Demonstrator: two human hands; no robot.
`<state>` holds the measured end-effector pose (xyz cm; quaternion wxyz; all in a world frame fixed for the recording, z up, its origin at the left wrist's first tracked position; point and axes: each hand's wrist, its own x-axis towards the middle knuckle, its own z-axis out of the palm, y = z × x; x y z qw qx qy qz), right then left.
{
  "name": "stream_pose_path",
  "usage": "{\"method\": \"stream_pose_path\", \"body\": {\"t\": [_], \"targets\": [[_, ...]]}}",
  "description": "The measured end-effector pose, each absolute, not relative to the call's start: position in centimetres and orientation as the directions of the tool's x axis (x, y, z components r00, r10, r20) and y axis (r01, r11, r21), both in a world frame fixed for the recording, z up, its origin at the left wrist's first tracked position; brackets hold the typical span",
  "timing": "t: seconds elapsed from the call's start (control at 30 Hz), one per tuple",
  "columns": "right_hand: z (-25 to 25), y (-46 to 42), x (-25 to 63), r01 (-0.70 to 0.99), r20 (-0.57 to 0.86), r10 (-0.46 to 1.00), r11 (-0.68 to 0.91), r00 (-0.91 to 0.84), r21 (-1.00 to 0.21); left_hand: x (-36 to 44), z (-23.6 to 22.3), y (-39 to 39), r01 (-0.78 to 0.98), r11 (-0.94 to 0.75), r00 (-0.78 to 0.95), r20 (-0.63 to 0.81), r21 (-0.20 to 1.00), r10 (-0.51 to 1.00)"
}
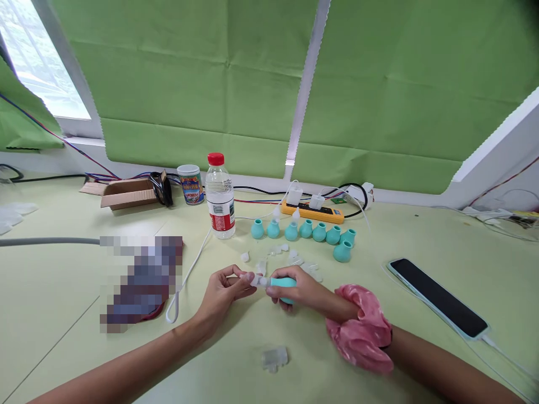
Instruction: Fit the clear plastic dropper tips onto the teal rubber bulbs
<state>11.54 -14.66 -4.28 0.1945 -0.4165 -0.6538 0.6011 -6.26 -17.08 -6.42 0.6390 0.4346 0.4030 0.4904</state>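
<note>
In the middle of the table, my right hand (297,286) is closed round a teal squeeze bulb (283,282) lying on its side, its mouth facing left. My left hand (229,289) pinches a small translucent plastic nozzle (258,280) at the bulb's mouth. The two parts meet end to end; how deep one sits in the other I cannot tell. Beyond my hands stands a row of several teal bulbs (319,232), two of them topped with white tips. Loose clear plastic pieces (309,269) lie just behind my fingers. Nearer to me rests another clear plastic piece (275,358).
A red-capped bottle (221,207), a printed can (191,185) and an open cardboard box (130,193) stand at the back left. Behind the bulbs is a yellow power strip (312,212) with cables. A phone (438,297) charges at right. A pixelated item (141,286) lies left.
</note>
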Motion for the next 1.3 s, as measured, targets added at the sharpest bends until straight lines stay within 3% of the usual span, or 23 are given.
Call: {"method": "stream_pose_path", "body": {"t": [0.1,0.17,0.27,0.33,0.4,0.57,0.83,0.93,1.0,1.13,1.23,1.3], "targets": [[-2.1,-13.5,12.7,0.390,-0.120,0.797,0.153,-0.591,-0.908,-6.7,-5.8,-17.3,-0.090,-0.078,0.219,0.097,0.993,0.971],[-0.9,-12.7,13.8,0.407,0.018,0.845,0.277,-0.535,-0.870,-7.1,-5.6,-17.2,0.168,-0.336,0.245,0.290,0.927,0.925],[0.2,-11.3,15.7,0.498,0.137,0.900,0.350,-0.414,-0.793,-7.8,-6.2,-16.4,0.566,-0.612,0.400,0.465,0.552,0.789],[0.4,-10.1,17.1,0.593,0.154,0.919,0.355,-0.363,-0.722,-8.0,-7.0,-15.7,0.717,-0.612,0.460,0.433,0.334,0.775],[0.2,-9.0,18.3,0.691,0.178,0.923,0.374,-0.341,-0.619,-8.2,-7.8,-15.1,0.792,-0.565,0.475,0.348,0.230,0.808],[-1.3,-6.8,20.0,0.805,0.197,0.922,0.386,-0.332,-0.450,-8.4,-8.5,-14.7,0.773,-0.613,0.569,0.248,0.163,0.784],[-2.1,-5.8,20.8,0.800,0.277,0.935,0.337,-0.222,-0.497,-8.5,-8.2,-15.0,0.552,-0.793,0.659,0.448,0.257,0.604],[-1.4,-6.6,20.6,0.865,0.327,0.918,0.342,-0.224,-0.366,-8.5,-8.3,-15.0,0.519,-0.812,0.649,0.496,0.265,0.577],[-0.9,-7.8,19.8,0.894,0.458,0.857,0.376,-0.235,-0.246,-8.5,-8.1,-15.1,0.533,-0.805,0.654,0.477,0.260,0.587],[-1.1,-10.8,16.8,0.776,0.701,0.598,0.622,-0.390,-0.099,-8.2,-7.1,-15.5,0.545,-0.804,0.703,0.394,0.236,0.592],[-2.5,-11.9,14.0,0.691,0.638,0.542,0.723,-0.547,-0.023,-8.0,-6.5,-15.8,0.534,-0.814,0.731,0.358,0.230,0.581],[-3.8,-11.4,12.4,0.665,0.549,0.581,0.744,-0.601,-0.060,-8.0,-6.4,-15.9,0.534,-0.814,0.735,0.350,0.228,0.581]]}}
